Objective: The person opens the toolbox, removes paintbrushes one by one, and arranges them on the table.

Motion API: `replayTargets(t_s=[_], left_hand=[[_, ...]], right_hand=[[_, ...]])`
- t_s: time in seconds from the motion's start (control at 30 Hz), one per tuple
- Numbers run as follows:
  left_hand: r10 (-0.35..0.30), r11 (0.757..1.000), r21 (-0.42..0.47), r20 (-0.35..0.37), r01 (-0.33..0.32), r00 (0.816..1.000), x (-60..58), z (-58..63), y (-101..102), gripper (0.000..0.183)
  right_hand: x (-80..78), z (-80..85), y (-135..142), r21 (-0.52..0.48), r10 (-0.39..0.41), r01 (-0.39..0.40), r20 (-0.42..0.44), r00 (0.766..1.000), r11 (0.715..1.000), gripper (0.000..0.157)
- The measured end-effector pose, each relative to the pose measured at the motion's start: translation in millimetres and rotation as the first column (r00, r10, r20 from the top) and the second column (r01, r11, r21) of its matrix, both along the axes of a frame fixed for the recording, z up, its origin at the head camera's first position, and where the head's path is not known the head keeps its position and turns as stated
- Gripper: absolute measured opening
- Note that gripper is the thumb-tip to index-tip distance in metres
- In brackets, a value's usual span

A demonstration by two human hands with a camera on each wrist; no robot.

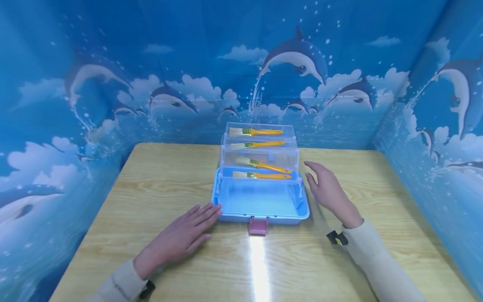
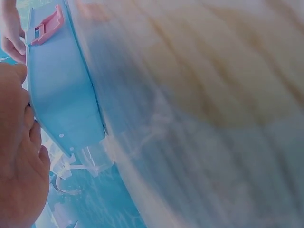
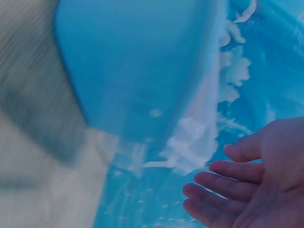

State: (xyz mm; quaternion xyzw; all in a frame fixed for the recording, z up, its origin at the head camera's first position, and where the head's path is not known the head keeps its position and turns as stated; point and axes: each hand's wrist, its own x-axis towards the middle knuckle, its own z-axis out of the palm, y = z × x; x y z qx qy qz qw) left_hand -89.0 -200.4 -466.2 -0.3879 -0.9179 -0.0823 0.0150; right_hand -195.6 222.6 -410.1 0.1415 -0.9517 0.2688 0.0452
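Note:
A blue plastic box (image 1: pixel 260 201) stands open on the table, its pink latch (image 1: pixel 258 226) hanging at the front. Clear stepped trays (image 1: pixel 230 157) rise at its back, holding several flat paintbrushes (image 1: pixel 271 176) with orange handles and pale bristles. Flat and palm down, my left hand (image 1: pixel 183 235) has its straight fingertips right at the box's front left corner. To the right of the box, my right hand (image 1: pixel 328 188) holds nothing, its fingers relaxed. The right wrist view shows that hand (image 3: pixel 247 185) with fingers extended beside the box's blue side (image 3: pixel 133 57).
The box sits on a light wooden table (image 1: pixel 166 184). Behind and along both sides hangs a blue curtain (image 1: pixel 211 54) printed with dolphins and clouds, close to the table's far edge. A bright light reflection lies in front of the latch.

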Motion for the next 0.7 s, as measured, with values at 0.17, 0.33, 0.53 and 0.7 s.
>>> replayTargets(t_s=[0.17, 0.33, 0.53, 0.7], left_hand=[[0.000, 1.000, -0.005, 0.004, 0.000, 1.000, -0.1, 1.6, 0, 0.064], [0.001, 1.000, -0.011, 0.014, -0.001, 1.000, -0.3, 1.3, 0, 0.065], [0.004, 1.000, -0.016, 0.024, -0.004, 1.000, -0.5, 1.1, -1, 0.064], [-0.003, 1.000, -0.017, 0.007, 0.003, 1.000, -0.7, 0.6, -1, 0.063]], right_hand=[[20.3, 17.7, -9, 0.028, 0.033, -0.033, 0.013, 0.999, 0.999, 0.043], [33.3, 32.1, -19, 0.029, 0.089, -0.090, 0.024, 0.996, 0.995, 0.042], [36.5, 38.8, -31, 0.055, 0.158, -0.158, 0.004, 0.987, 0.986, 0.040], [26.0, 40.5, -41, 0.083, 0.215, -0.216, 0.021, 0.976, 0.973, 0.041]])
